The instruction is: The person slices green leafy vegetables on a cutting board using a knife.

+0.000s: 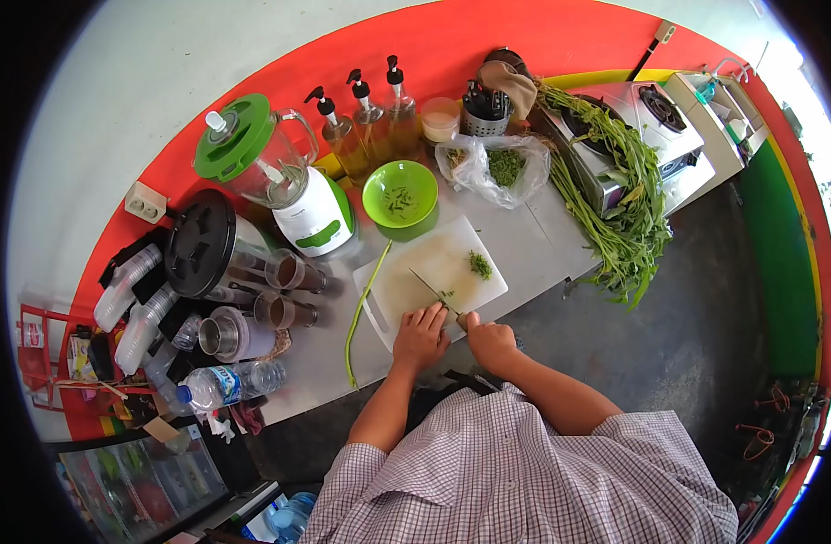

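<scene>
A knife (430, 284) lies low over the white cutting board (402, 272), its handle in my closed right hand (492, 344) at the board's near edge. My left hand (421, 337) rests beside it on the board's edge, fingers bent together; whatever they may hold is hidden. Small chopped green bits lie by the blade, and a little pile of chopped greens (480, 265) sits on the board's right part. Behind the board stands a green bowl (400, 195) with some cut green pieces inside. A long green stalk (357, 317) lies along the board's left side.
A blender (311, 213), pump bottles (370, 122) and a plastic bag of chopped greens (506, 168) stand behind. Leafy stems (624, 199) drape over the stove (674, 122) at right. Cups (284, 310) and a water bottle (234, 383) are at left.
</scene>
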